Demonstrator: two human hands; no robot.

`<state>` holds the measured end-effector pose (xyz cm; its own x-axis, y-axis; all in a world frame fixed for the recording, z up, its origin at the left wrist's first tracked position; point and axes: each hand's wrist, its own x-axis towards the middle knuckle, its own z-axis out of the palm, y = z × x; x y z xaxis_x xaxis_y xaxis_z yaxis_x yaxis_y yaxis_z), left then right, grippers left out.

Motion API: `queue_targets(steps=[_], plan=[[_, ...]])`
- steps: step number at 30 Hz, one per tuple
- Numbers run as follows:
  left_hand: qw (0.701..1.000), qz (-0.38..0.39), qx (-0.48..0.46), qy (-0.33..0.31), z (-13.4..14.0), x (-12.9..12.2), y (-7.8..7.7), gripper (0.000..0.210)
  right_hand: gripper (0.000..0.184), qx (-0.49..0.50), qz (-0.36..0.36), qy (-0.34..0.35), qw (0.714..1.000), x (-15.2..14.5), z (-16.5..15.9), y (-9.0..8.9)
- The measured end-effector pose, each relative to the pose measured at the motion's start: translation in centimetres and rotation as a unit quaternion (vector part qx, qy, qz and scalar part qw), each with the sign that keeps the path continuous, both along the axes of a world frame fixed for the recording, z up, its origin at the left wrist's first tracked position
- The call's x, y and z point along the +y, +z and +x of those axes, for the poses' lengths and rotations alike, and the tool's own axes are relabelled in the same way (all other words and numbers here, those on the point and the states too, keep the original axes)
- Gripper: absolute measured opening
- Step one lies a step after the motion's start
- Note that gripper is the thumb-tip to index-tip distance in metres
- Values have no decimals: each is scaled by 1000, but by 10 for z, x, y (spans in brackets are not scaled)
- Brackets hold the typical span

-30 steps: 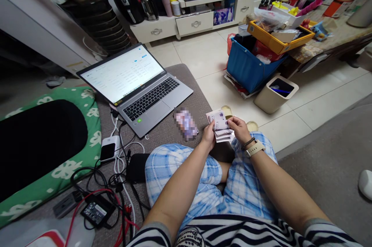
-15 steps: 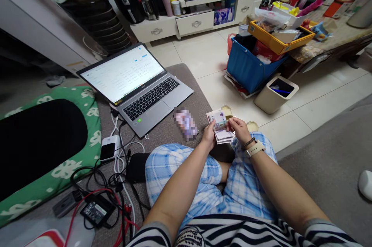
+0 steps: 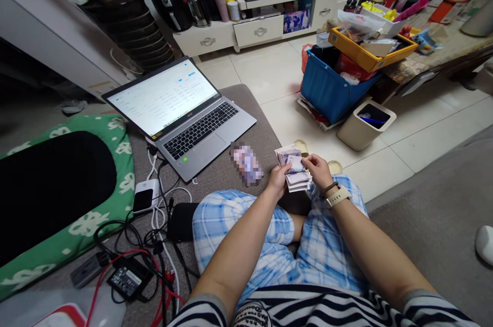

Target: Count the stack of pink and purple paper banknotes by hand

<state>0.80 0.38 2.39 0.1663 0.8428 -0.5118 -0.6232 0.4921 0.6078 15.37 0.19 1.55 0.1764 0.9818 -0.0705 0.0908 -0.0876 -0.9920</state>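
A small stack of pale purple banknotes (image 3: 299,179) is folded over in my left hand (image 3: 279,178), whose thumb presses on the front notes. My right hand (image 3: 318,169) pinches the right edge of one note in the stack, thumb against fingers. Both hands are close together above my crossed legs in blue plaid trousers (image 3: 246,214). To the left of the notes, a phone-sized object (image 3: 247,165), blurred out, lies on the grey seat. Beyond it stands an opened laptop (image 3: 192,137) with a lit screen.
Tangled cables and a black power adapter (image 3: 129,279) lie at lower left, beside a white device (image 3: 145,195) and a green cushion (image 3: 96,188). On the tiled floor stand a beige bin (image 3: 358,134) and a full blue box (image 3: 323,85). A cluttered table (image 3: 442,55) is at right.
The upper part of the stack has fanned out, and a different note face shows at the front. My right fingers have shifted slightly right along the note's edge.
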Motion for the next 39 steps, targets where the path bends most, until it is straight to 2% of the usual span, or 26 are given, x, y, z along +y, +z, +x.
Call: queue_targets(steps=[5, 12, 17, 28, 39], plan=[[1000, -6, -10, -2, 1, 0, 1, 19, 37, 10, 6, 4, 1000, -1, 0, 2], [1000, -3, -26, 8, 2, 2, -1, 28, 38, 45, 20, 22, 999, -4, -4, 14], [999, -6, -31, 7, 2, 2, 0, 33, 38, 67, 20, 44, 997, -4, -4, 15], [1000, -6, -15, 3, 1, 2, -1, 26, 37, 64, 12, 45, 997, -4, -6, 20], [1000, -8, -7, 6, 1, 2, -2, 27, 35, 83, 16, 52, 995, -3, -4, 13]])
